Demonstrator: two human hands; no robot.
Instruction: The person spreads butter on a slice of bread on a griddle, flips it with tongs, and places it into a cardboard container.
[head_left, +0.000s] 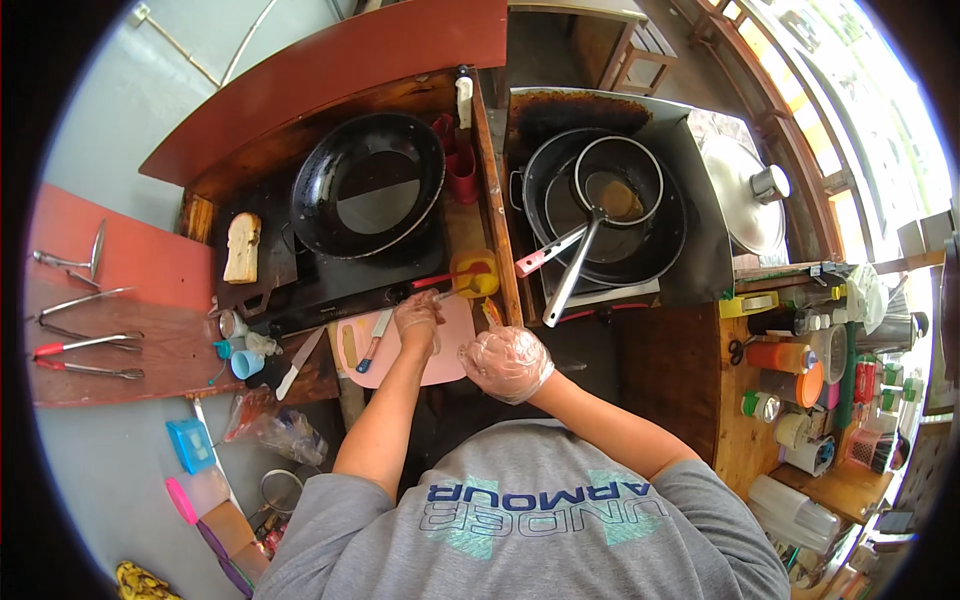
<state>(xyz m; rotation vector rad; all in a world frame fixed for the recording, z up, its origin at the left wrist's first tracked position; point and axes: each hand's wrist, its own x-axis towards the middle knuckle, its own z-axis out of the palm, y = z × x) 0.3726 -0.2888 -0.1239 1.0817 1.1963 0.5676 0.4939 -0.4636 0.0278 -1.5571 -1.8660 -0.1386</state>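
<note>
My left hand (420, 321), in a clear plastic glove, pinches the thin handle of a spoon (459, 289). The spoon's far end lies at a yellow tub (486, 282), where a second utensil with a red handle (435, 280) rests. In my gloved right hand (510, 361) is a small item with red and yellow on it (491, 311); the fingers hide most of it. Below both hands is a pink cutting board (442, 364), bearing a knife with a blue-ended handle (373, 341) and a brownish strip (349, 345).
A dark wok (367, 187) sits on the stove behind the board. Right of a wooden divider (499, 210), a strainer (619, 180) rests over a black pan (540, 180). Bread (242, 247) stands at the left. A white-handled knife (300, 364) lies near a blue cup (246, 364).
</note>
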